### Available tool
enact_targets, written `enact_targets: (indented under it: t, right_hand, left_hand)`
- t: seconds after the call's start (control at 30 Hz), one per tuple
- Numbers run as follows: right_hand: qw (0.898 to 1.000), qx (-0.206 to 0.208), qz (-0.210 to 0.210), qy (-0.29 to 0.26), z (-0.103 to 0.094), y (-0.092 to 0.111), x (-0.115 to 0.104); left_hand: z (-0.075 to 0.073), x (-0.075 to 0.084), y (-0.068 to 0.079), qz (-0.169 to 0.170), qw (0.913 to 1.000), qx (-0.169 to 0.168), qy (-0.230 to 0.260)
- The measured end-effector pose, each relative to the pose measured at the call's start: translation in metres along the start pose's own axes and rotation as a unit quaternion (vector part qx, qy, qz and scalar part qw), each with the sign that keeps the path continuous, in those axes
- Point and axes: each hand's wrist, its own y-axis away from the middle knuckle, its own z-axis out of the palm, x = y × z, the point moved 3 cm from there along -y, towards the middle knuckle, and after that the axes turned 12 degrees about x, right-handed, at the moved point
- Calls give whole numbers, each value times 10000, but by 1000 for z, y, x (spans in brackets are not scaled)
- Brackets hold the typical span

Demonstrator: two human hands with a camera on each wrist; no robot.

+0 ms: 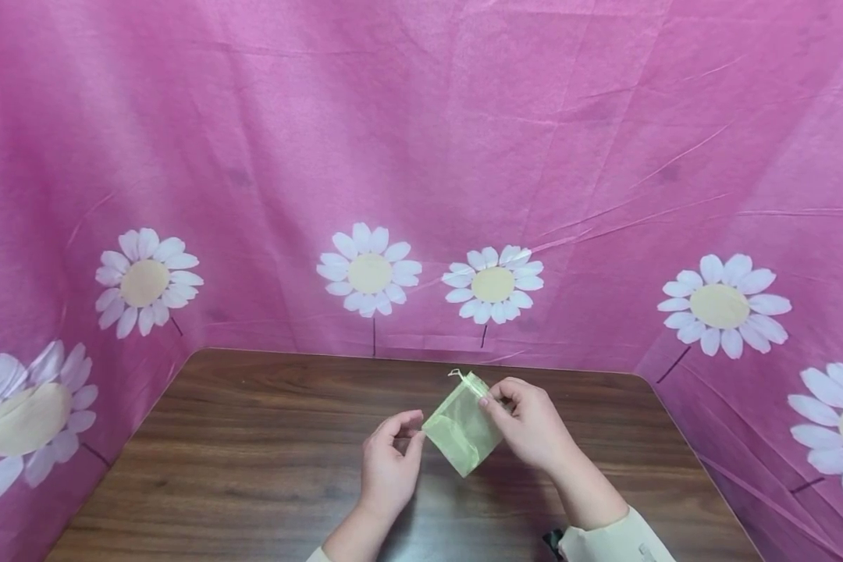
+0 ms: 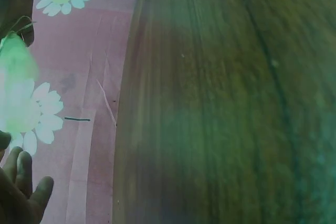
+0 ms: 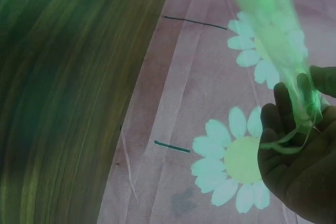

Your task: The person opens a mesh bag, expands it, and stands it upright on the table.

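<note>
A small sheer yellow-green drawstring pouch [image 1: 461,429] is held up above the wooden table, tilted, with its drawstring loop at the top. My right hand [image 1: 534,421] grips its upper right edge between thumb and fingers. In the right wrist view the gathered pouch [image 3: 273,19] passes between those fingers, its thin cords hanging by the palm. My left hand [image 1: 391,464] pinches the pouch's left corner with thumb and fingertips. The left wrist view catches only part of the left hand [image 2: 21,192], its other fingers spread below the pouch [image 2: 16,72]. Nothing is discernible inside the pouch.
A dark brown wooden table [image 1: 253,460] lies beneath both hands. Pink cloth [image 1: 421,140] printed with white daisies hangs round its back and sides. A small black object [image 1: 553,542] shows beside the right sleeve [image 1: 614,538].
</note>
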Motion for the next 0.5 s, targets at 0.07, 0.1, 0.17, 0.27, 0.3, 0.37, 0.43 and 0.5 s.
enact_targets:
  t: [0.07, 0.1, 0.17, 0.27, 0.3, 0.37, 0.43, 0.5]
  right_hand:
    - [9979, 165, -460, 414, 0, 1, 0]
    - [9954, 227, -699, 610, 1, 1, 0]
    - [9877, 318, -1152, 1003, 3, 3, 2]
    - [9704, 394, -1835, 1518, 7, 6, 5]
    - [9642, 414, -2047, 1633, 9, 6, 6]
    - [9513, 462, -2451, 1811, 12, 8, 8]
    - [9393, 516, -2795, 1924, 15, 9, 9]
    - [9308, 530, -3039, 1962, 18, 11, 10]
  left_hand:
    - [0, -2, 0, -280, 9991, -239, -215]
    - [-1, -3, 0, -388, 9981, -349, -324]
    - [0, -5, 1, -584, 9953, -586, -508]
    - [1, -7, 2, -783, 9887, -967, -838]
    - [1, -7, 3, -832, 9861, -1097, -925]
    - [2, -9, 4, -876, 9797, -1391, -1151]
    - [4, -10, 6, -879, 9724, -1719, -1310]
    - [5, -11, 8, -911, 9646, -2042, -1397]
